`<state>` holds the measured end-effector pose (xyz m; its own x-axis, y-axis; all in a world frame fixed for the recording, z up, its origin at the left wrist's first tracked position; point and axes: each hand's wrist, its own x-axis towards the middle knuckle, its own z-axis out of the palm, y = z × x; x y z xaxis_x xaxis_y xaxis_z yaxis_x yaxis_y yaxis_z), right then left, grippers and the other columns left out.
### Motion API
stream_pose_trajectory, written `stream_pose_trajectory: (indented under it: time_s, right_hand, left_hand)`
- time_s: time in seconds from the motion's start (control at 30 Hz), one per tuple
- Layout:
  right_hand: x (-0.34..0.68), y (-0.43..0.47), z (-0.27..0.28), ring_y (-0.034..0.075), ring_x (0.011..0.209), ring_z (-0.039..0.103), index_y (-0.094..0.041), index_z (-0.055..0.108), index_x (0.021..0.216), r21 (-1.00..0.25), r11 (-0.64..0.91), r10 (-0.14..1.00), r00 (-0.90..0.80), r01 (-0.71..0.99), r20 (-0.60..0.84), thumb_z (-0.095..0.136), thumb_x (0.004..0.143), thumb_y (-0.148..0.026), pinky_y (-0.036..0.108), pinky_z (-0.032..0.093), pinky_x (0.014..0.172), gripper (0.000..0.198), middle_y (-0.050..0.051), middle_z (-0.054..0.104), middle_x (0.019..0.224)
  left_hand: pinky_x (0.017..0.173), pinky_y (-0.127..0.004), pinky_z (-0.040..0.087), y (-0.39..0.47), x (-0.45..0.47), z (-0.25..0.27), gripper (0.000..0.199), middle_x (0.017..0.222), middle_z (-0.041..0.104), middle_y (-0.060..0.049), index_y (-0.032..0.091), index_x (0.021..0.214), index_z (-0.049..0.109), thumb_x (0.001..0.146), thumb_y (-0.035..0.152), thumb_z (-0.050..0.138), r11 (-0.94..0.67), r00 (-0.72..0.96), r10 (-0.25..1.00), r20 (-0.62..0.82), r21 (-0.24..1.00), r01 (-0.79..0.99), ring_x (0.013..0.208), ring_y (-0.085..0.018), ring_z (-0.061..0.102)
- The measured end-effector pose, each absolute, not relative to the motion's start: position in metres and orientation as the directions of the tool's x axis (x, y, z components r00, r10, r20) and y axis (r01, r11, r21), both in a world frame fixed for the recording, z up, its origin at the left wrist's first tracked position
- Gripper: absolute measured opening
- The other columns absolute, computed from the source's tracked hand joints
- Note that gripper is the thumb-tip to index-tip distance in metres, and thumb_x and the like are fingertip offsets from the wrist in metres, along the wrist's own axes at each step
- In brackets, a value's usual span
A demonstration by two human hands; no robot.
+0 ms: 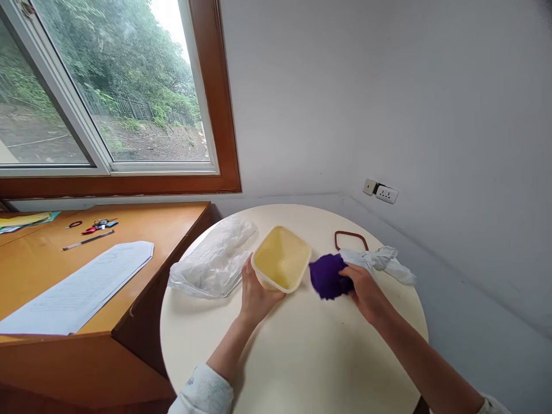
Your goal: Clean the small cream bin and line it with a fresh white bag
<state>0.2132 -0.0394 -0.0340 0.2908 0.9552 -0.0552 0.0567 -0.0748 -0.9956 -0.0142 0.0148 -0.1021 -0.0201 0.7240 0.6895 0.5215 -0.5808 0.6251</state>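
Note:
A square, pale yellow plastic container point(282, 259) is tilted with its opening toward me, and nothing shows inside it. My left hand point(257, 293) grips its left side and lower edge. To the right, my right hand point(362, 287) pinches a crumpled purple cloth point(328, 277) close beside the container. Just behind that hand lies a knotted white plastic bag point(382, 261). A brown rounded frame-shaped piece point(351, 234) rests further back, partly hidden by the bag and cloth.
A clear, crinkled plastic bag point(215, 259) lies on the left of the round cream table point(302, 368). An orange wooden desk point(172, 224) stands to the left, bearing papers point(81, 287), a pen point(88, 240) and keys point(101, 225). Walls border the table behind and at right.

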Motion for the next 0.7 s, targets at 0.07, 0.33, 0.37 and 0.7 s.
stream_pose_trajectory:
  time_s: [0.07, 0.33, 0.37, 0.7]
  right_hand:
    - [0.212, -0.031, -0.033, 0.014, 0.061, 0.048, -0.018, 0.058, 0.076, -0.995, 0.014, 0.926, 0.373, 0.098, 0.05, 0.048, 0.071, -0.03, 0.024, 0.037, 0.051, 0.016, 0.002, 0.056, 0.069]
    - [0.154, 0.02, -0.017, 0.02, 0.09, 0.057, -0.019, 0.059, 0.112, -0.885, 0.293, 0.918, 0.152, 0.363, 0.366, 0.04, 0.081, -0.027, 0.034, 0.043, 0.083, 0.037, 0.005, 0.066, 0.1]
    - [0.147, 0.025, -0.011, 0.021, 0.096, 0.057, -0.02, 0.058, 0.114, -0.855, 0.325, 0.91, 0.114, 0.403, 0.4, 0.038, 0.082, -0.024, 0.037, 0.042, 0.087, 0.038, 0.005, 0.065, 0.106]
    - [0.106, 0.004, 0.008, 0.018, 0.121, 0.045, -0.021, 0.066, 0.102, -0.773, 0.592, 0.764, -0.465, 0.229, 0.448, 0.032, 0.079, -0.009, 0.039, 0.026, 0.107, 0.044, 0.002, 0.064, 0.112]
  left_hand:
    - [0.096, -0.059, 0.032, 0.014, -0.013, -0.101, 0.124, 0.13, 0.03, -0.014, 0.031, 0.14, 0.003, 0.045, 0.032, 0.083, -0.589, -0.021, 0.724, 0.69, 0.633, 0.503, 0.121, -0.042, 0.029]
    - [0.098, -0.057, 0.032, 0.01, -0.011, -0.098, 0.119, 0.133, 0.03, -0.013, 0.03, 0.138, 0.005, 0.047, 0.032, 0.081, -0.617, 0.038, 0.695, 0.718, 0.568, 0.545, 0.122, -0.041, 0.028]
    - [0.098, -0.057, 0.032, 0.01, -0.011, -0.098, 0.119, 0.133, 0.03, -0.013, 0.029, 0.138, 0.005, 0.047, 0.031, 0.081, -0.619, 0.046, 0.695, 0.718, 0.565, 0.545, 0.123, -0.041, 0.028]
    - [0.092, -0.052, 0.041, 0.011, -0.014, -0.099, 0.1, 0.123, 0.043, -0.011, 0.023, 0.133, 0.024, 0.048, 0.023, 0.077, -0.596, -0.009, 0.717, 0.697, 0.621, 0.509, 0.113, -0.034, 0.044]
